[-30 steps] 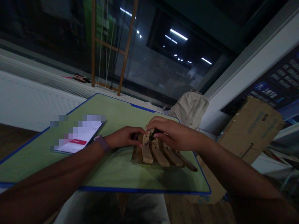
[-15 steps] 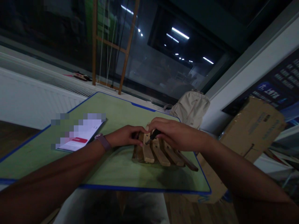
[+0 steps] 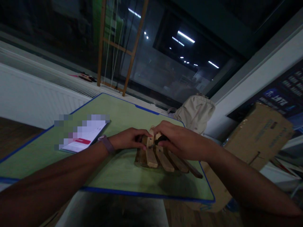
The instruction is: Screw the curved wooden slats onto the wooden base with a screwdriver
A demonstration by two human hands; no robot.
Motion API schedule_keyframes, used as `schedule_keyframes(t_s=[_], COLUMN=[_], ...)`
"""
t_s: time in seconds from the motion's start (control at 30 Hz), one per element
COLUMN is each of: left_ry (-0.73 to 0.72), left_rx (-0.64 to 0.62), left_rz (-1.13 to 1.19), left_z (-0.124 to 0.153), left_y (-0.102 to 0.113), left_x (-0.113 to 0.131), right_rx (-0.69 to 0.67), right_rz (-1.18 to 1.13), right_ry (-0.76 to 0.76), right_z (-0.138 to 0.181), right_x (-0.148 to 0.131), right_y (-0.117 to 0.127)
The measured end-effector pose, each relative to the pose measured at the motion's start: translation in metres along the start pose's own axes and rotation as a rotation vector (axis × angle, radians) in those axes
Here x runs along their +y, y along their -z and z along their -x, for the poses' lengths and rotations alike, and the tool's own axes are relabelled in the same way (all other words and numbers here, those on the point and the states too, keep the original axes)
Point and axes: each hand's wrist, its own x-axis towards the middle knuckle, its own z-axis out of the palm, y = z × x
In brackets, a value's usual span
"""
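Observation:
On the green mat-topped table lies a wooden piece with several slats (image 3: 151, 158) fanned out toward me, small dark holes near their far ends. My left hand (image 3: 130, 138) grips its left side, thumb and forefinger bent around the end of the leftmost slat. Closed around a small black-handled tool (image 3: 161, 139) is my right hand (image 3: 181, 140), its wrist over the right slats. The tool's thin dark tip points left, at the leftmost slat near a hole. Whether it is inside the hole I cannot tell. My right hand hides the far ends of the other slats.
A lit tablet-like screen (image 3: 82, 135), partly blurred out, lies left on the blue-edged tabletop (image 3: 118, 176). Behind stand a wooden frame with strings (image 3: 132, 60) and a pale backpack (image 3: 195, 113). A cardboard box (image 3: 258, 135) leans at the right, a white radiator (image 3: 35, 94) at the left.
The view has shifted slightly. Both hands keep their places on the wooden piece; the right hand and tool have tilted a little, the tip staying by the leftmost slat.

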Motion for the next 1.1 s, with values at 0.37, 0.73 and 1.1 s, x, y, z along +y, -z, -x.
schedule_keyframes(t_s=[0.37,0.73,1.1], left_ry=[0.017,0.001,0.029], left_rx=[-0.017,-0.008,-0.003], left_rz=[-0.035,0.007,-0.019], left_z=[0.000,-0.001,0.000], left_y=[0.002,0.000,0.000], left_x=[0.002,-0.002,0.005], right_rx=[0.083,-0.010,-0.026], right_rz=[0.208,-0.043,-0.098], right_ry=[-0.227,0.101,-0.035], right_z=[-0.016,-0.009,0.001], right_x=[0.021,0.011,0.011], right_y=[-0.010,0.001,-0.001])
